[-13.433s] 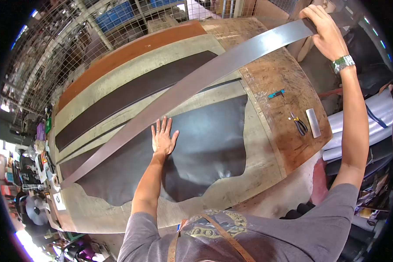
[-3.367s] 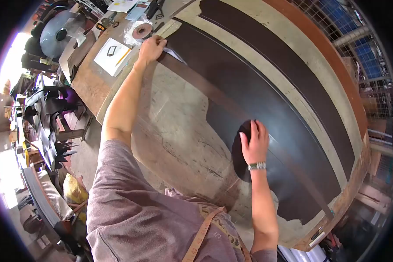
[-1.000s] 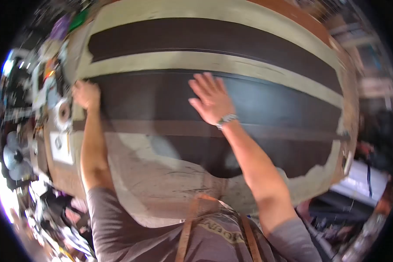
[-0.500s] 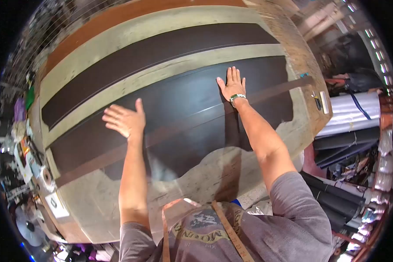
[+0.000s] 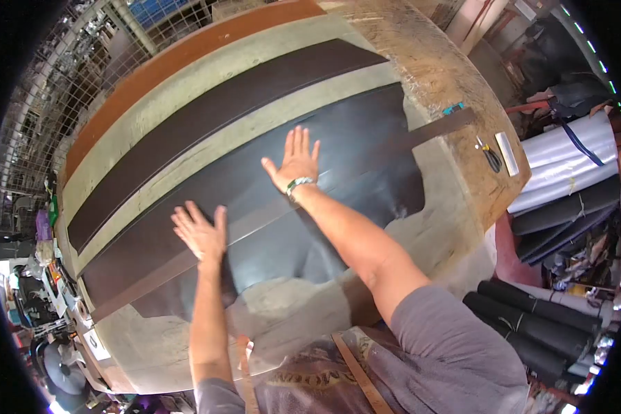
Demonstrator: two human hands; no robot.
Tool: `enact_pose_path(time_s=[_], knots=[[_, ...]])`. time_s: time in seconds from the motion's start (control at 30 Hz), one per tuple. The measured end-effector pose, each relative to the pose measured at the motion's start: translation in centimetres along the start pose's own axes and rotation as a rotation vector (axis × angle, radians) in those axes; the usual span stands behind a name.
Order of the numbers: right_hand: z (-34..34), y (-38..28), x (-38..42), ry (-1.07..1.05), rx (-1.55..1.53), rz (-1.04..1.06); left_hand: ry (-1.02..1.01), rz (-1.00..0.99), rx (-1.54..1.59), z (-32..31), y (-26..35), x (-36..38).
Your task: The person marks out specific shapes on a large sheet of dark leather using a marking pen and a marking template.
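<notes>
A dark leather sheet (image 5: 369, 114) with a wavy near edge lies on the work table. My left hand (image 5: 201, 233) rests palm down on its left part, fingers spread and thumb out. Farther right, my right hand (image 5: 294, 165) lies flat on the same sheet, fingers stretched and holding nothing; a watch (image 5: 299, 183) is on that wrist. A long brown straightedge (image 5: 440, 130) runs diagonally across the leather, passing close to both hands, and its right end reaches past the sheet. Beyond the sheet lies a separate dark leather strip (image 5: 255, 86).
Scissors (image 5: 491, 159), a white block (image 5: 507, 154) and a teal-handled tool (image 5: 454, 108) lie at the table's right end. Rolls of dark material (image 5: 531, 324) and silvery sheeting (image 5: 566, 162) stand beyond it. A tape measure (image 5: 360, 372) hangs over my shirt. Wire mesh (image 5: 69, 65) borders the far left.
My right hand has moved left over the leather, nearer to my left hand. The view has turned to the right. Both hands stay flat and open.
</notes>
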State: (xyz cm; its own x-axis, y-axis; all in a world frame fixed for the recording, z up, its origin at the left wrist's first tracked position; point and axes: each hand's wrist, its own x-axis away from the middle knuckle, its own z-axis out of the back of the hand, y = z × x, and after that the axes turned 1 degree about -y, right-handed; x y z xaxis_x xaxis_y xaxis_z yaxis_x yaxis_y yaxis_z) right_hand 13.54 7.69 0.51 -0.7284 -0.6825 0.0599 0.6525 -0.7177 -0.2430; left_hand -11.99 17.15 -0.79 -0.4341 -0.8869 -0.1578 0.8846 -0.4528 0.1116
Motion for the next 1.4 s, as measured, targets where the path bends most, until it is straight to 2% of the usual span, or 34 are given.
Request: enact_pose_path(time_s=[0.07,0.1,0.2,0.27,0.37,0.47,0.67,0.77,0.87,0.93,1.0,1.03,1.1,1.13,1.27,1.33,1.4], knots=[[-0.7,2.2,-0.4,-0.051,-0.057,0.095,-0.034,-0.138,0.011,0.4,8.6,3.6],[-1.0,4.4,-0.9,0.000,-0.128,0.199,-0.071,-0.204,0.083,1.2,12.8,5.0],[1.0,12.1,-4.4,0.041,-0.051,0.234,-0.070,-0.380,0.225,1.1,22.1,7.2],[4.0,17.3,-7.0,0.009,0.059,0.142,-0.113,-0.414,0.342,1.1,26.0,7.4],[5.3,24.9,-11.1,0.066,0.114,0.073,-0.140,-0.370,0.303,0.5,28.7,7.1],[5.8,29.1,-13.7,0.133,0.108,0.011,-0.169,-0.333,0.310,0.3,28.8,7.0],[6.3,29.2,-14.0,0.133,0.086,0.036,-0.082,-0.333,0.260,0.2,29.2,6.7],[4.8,30.5,-14.4,0.239,0.028,0.100,-0.087,-0.305,0.267,-0.4,29.2,6.8],[8.6,35.3,-15.8,0.037,-0.209,0.276,-0.078,-0.311,0.246,-0.4,29.4,6.8],[16.8,39.4,-15.1,-0.346,-0.479,0.094,-0.074,-0.308,0.237,-0.2,29.4,6.9],[15.0,50.3,-17.6,-0.069,-0.156,0.380,-0.062,-0.304,0.212,-0.1,30.3,6.5],[17.1,52.8,-17.8,-0.125,0.037,0.366,-0.059,-0.295,0.190,-0.2,31.2,6.4],[19.1,56.8,-18.1,-0.278,0.169,0.385,-0.109,-0.290,0.201,0.1,34.5,6.0],[19.6,57.7,-18.6,-0.396,0.030,0.299,-0.129,-0.334,0.235,-0.4,36.8,5.8],[20.8,56.2,-19.6,-0.520,0.136,0.376,-0.159,-0.464,0.348,-2.9,46.2,5.5],[21.0,55.5,-20.2,-0.544,0.187,0.423,-0.117,-0.548,0.372,-3.7,48.9,4.9],[21.6,54.6,-20.5,-0.582,0.228,0.463,-0.250,-0.596,0.469,-3.2,49.6,4.0]])
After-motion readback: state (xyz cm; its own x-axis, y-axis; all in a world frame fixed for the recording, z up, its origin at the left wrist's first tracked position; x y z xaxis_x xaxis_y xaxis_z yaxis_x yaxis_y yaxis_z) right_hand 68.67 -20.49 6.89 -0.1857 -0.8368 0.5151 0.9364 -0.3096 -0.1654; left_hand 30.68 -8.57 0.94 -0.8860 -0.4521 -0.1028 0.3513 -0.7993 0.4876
